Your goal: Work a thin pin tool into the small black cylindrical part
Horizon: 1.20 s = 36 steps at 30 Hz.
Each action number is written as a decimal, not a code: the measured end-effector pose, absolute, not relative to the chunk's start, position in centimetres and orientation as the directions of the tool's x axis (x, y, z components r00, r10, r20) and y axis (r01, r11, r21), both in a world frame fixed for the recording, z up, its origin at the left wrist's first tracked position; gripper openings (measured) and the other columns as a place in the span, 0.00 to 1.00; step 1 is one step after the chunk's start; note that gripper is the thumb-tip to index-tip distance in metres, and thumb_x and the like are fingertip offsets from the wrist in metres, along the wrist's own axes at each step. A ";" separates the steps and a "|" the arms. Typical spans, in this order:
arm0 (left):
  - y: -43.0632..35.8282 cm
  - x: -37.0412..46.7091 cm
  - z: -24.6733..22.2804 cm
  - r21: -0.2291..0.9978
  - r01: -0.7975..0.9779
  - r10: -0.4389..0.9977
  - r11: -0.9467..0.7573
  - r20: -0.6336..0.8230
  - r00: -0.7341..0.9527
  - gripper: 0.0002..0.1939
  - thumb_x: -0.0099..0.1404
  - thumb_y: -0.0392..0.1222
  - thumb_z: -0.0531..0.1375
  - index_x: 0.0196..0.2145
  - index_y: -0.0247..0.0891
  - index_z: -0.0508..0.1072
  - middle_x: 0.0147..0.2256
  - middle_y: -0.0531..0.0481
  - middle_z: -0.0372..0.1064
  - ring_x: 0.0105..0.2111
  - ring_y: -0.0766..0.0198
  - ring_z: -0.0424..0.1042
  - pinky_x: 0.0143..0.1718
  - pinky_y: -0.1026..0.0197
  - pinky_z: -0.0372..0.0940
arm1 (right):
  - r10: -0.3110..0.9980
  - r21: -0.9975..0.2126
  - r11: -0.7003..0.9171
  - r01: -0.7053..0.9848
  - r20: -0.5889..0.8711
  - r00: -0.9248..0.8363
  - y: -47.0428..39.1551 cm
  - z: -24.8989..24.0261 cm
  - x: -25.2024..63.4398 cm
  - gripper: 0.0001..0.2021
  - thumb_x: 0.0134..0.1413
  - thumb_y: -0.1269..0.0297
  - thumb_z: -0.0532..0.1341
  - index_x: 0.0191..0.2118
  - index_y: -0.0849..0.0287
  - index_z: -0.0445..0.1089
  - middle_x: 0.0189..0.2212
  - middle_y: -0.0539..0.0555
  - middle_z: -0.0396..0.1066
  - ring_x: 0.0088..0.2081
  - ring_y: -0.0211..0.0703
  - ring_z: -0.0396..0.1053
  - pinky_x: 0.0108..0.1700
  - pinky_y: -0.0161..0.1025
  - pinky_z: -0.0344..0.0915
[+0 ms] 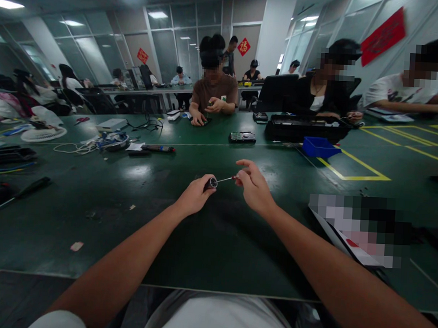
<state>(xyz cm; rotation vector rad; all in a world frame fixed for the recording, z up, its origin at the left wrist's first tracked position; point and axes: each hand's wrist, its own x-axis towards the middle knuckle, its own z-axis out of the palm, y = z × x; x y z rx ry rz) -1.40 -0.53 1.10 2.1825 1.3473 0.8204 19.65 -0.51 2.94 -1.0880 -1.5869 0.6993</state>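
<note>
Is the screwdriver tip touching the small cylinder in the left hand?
Touching: in the head view, the screwdriver shaft, held by the right hand, ends at the small cylinder gripped by the left hand.

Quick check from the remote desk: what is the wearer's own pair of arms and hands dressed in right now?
Both forearms are bare: no gloves, watch or rings visible on the left hand or right hand. A short white sleeve shows at the left shoulder, and a white shirt front at the bottom edge.

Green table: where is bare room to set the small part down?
Bare mat lies under both hands, between the black tool and blurred sheet. Crowded by the cable pile and blue bin.
</note>
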 end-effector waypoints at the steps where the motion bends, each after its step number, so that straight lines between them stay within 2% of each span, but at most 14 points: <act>1: -0.5 -1.4 1.1 0.641 0.636 0.901 -0.429 0.261 0.345 0.12 0.67 0.38 0.58 0.48 0.43 0.69 0.42 0.49 0.72 0.43 0.57 0.71 0.50 0.53 0.65 | 0.904 -0.857 0.421 0.298 0.422 -0.062 -0.6 3.0 19.7 0.14 0.65 0.55 0.52 0.51 0.51 0.67 0.28 0.48 0.71 0.31 0.44 0.70 0.35 0.42 0.64; 4: -0.2 -1.5 0.9 0.623 0.637 0.889 -0.455 0.282 0.360 0.14 0.66 0.36 0.58 0.50 0.42 0.70 0.45 0.48 0.72 0.45 0.56 0.70 0.53 0.52 0.63 | 0.911 -0.835 0.403 0.374 0.406 -0.075 -0.6 3.2 19.8 0.14 0.66 0.52 0.51 0.45 0.51 0.70 0.28 0.50 0.71 0.28 0.44 0.68 0.33 0.42 0.63; 6: -0.1 -1.5 0.7 0.609 0.635 0.879 -0.476 0.303 0.368 0.15 0.66 0.36 0.59 0.51 0.42 0.70 0.46 0.47 0.71 0.47 0.56 0.70 0.54 0.51 0.62 | 0.906 -0.827 0.404 0.391 0.420 -0.049 -0.5 3.3 19.8 0.13 0.66 0.54 0.51 0.44 0.52 0.70 0.29 0.50 0.72 0.28 0.43 0.67 0.33 0.42 0.63; 9: 0.0 -1.4 0.6 0.611 0.628 0.876 -0.481 0.321 0.359 0.16 0.66 0.37 0.59 0.52 0.42 0.69 0.49 0.46 0.71 0.49 0.55 0.69 0.55 0.50 0.61 | 0.890 -0.852 0.434 0.293 0.456 0.005 -0.2 3.3 19.6 0.09 0.62 0.57 0.56 0.43 0.54 0.68 0.30 0.51 0.72 0.31 0.43 0.69 0.36 0.42 0.65; 12: -0.2 -1.3 0.7 0.639 0.623 0.892 -0.451 0.300 0.337 0.16 0.67 0.38 0.58 0.52 0.41 0.68 0.48 0.46 0.71 0.48 0.55 0.70 0.53 0.51 0.62 | 0.903 -0.897 0.420 0.136 0.428 0.038 0.2 3.0 19.3 0.10 0.60 0.54 0.59 0.38 0.55 0.68 0.30 0.51 0.72 0.32 0.42 0.70 0.38 0.43 0.68; 15: -0.4 -1.2 1.0 0.658 0.631 0.912 -0.411 0.300 0.281 0.16 0.67 0.38 0.59 0.52 0.39 0.65 0.46 0.45 0.71 0.45 0.55 0.70 0.50 0.51 0.63 | 0.951 -0.948 0.304 -0.092 0.297 0.083 0.7 2.5 19.1 0.13 0.58 0.50 0.60 0.38 0.55 0.68 0.30 0.51 0.72 0.30 0.41 0.70 0.37 0.44 0.70; 17: -0.5 -1.2 1.3 0.640 0.652 0.913 -0.406 0.319 0.256 0.15 0.67 0.38 0.59 0.51 0.39 0.64 0.46 0.44 0.71 0.46 0.55 0.69 0.51 0.49 0.62 | 0.990 -0.962 0.142 -0.232 0.134 0.049 1.1 2.2 19.2 0.13 0.58 0.49 0.60 0.34 0.55 0.67 0.27 0.51 0.70 0.27 0.41 0.70 0.37 0.45 0.72; 20: -0.6 -1.2 1.7 0.602 0.688 0.911 -0.405 0.332 0.246 0.15 0.68 0.38 0.58 0.52 0.40 0.64 0.46 0.45 0.71 0.47 0.54 0.69 0.57 0.45 0.58 | 1.000 -0.946 0.004 -0.326 0.009 -0.017 1.4 2.0 19.5 0.13 0.60 0.51 0.59 0.31 0.54 0.65 0.23 0.50 0.67 0.24 0.41 0.67 0.38 0.47 0.74; 23: -0.6 -1.2 1.8 0.594 0.698 0.914 -0.399 0.321 0.248 0.16 0.69 0.39 0.57 0.53 0.41 0.64 0.46 0.45 0.71 0.48 0.54 0.69 0.60 0.42 0.55 | 0.995 -0.949 0.093 -0.302 0.080 0.052 1.4 2.1 19.6 0.11 0.59 0.53 0.59 0.33 0.54 0.66 0.25 0.49 0.67 0.26 0.40 0.67 0.38 0.44 0.74; 27: -0.5 -1.3 1.5 0.585 0.704 0.912 -0.403 0.316 0.260 0.16 0.69 0.40 0.57 0.54 0.42 0.65 0.47 0.46 0.70 0.48 0.54 0.69 0.61 0.40 0.54 | 0.973 -0.964 0.215 -0.157 0.199 0.116 1.1 2.3 19.3 0.12 0.59 0.50 0.58 0.36 0.53 0.65 0.28 0.50 0.69 0.29 0.40 0.69 0.37 0.42 0.72; 36: -0.6 -1.3 1.5 0.573 0.705 0.907 -0.417 0.311 0.284 0.16 0.69 0.40 0.57 0.53 0.42 0.66 0.48 0.45 0.71 0.48 0.53 0.68 0.63 0.36 0.50 | 0.953 -0.954 0.290 -0.070 0.281 0.114 0.7 2.6 19.0 0.13 0.59 0.50 0.59 0.35 0.55 0.67 0.28 0.50 0.72 0.28 0.39 0.69 0.33 0.39 0.68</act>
